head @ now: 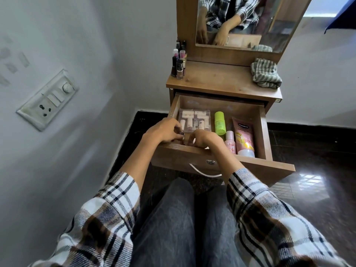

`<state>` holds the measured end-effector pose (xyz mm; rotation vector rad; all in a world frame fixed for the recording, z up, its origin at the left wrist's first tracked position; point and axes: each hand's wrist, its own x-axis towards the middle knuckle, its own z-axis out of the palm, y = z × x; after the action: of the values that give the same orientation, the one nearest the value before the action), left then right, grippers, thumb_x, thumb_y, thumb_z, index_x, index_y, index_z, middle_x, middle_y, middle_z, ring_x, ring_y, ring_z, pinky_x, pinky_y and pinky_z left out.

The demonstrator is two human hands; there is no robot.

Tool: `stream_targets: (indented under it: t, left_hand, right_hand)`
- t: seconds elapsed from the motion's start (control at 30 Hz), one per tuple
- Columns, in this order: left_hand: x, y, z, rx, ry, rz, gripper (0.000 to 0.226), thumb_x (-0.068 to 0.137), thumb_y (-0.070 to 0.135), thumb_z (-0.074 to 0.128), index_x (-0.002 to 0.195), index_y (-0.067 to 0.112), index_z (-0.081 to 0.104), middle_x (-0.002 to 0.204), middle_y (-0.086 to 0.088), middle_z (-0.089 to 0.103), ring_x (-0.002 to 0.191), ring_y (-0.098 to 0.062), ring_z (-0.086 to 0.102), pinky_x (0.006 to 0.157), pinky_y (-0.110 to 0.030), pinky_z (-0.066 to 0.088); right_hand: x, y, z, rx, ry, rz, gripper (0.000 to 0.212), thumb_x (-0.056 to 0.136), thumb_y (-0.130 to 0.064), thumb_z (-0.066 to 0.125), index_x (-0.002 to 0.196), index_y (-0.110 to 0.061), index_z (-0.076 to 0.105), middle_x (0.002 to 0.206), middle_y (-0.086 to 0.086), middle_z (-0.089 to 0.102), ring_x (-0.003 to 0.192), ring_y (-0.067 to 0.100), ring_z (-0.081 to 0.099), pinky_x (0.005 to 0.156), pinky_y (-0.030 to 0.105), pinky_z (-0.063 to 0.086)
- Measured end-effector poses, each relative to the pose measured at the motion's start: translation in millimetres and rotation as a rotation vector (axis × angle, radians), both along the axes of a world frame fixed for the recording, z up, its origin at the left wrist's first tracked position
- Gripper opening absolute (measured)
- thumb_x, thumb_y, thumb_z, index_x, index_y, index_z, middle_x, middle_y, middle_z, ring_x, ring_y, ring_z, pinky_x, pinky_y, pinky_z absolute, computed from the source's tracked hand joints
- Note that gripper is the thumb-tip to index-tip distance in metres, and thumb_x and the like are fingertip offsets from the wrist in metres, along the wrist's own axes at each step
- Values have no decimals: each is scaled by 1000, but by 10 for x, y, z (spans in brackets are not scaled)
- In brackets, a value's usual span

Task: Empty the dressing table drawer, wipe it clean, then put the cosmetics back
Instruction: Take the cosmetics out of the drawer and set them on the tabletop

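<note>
Reaching into the open drawer [263,132], left hand [163,132] pinching a small dark item [182,133], right hand [202,138] curled, grip unclear; tubes [243,137] inside, nail polishes [179,62] and cloth [265,73] on top.

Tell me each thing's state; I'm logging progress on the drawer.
drawer: pulled open, holding cosmetics
green bottle: lying flat
pink tube: lying flat, cap toward front
striped cloth: bunched on tabletop
nail polish bottles: upright on tabletop
left hand: pinching small dark item
</note>
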<state>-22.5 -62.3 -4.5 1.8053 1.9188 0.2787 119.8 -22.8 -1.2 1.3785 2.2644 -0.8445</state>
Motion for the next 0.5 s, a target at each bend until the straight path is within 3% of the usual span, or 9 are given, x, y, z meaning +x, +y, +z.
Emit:
stream_targets:
  t: [0.23, 0.37, 0.43, 0.5]
  left_hand:
    - [-21, 39, -48, 0, -10, 20, 19, 82, 27, 70, 98, 16, 69, 93, 2, 67, 80, -12, 64, 68, -24, 49]
    - [-25, 41, -53, 9, -21, 32, 18, 81, 27, 70, 96, 18, 68, 85, 8, 61, 72, -7, 63, 56, -18, 43]
    - [-28, 36, -55, 14, -24, 33, 18, 81, 28, 70, 97, 18, 67, 84, 9, 60, 71, -4, 61, 54, -16, 40]
    - [-27, 32, -52, 21, -31, 38, 18, 82, 28, 70, 97, 18, 67, 80, 12, 57, 70, -3, 59, 54, -16, 38]
  right_hand:
    - [-6, 48, 90, 9, -257, 71, 39, 93, -10, 50, 132, -5, 51, 136, 11, 51, 118, 28, 55, 92, 34, 48]
    - [-7, 77, 100, 4, -369, 58, 37, 95, -19, 47, 128, -3, 50, 125, 10, 54, 105, 28, 56, 81, 31, 44]
    - [-31, 114, 93, -21, -385, 34, 31, 95, -22, 47, 117, 0, 53, 119, 9, 55, 94, 26, 52, 75, 30, 43]
    - [-60, 152, 85, -46, -398, 11, 30, 95, -25, 48, 88, 4, 54, 108, 10, 54, 91, 25, 49, 71, 30, 41]
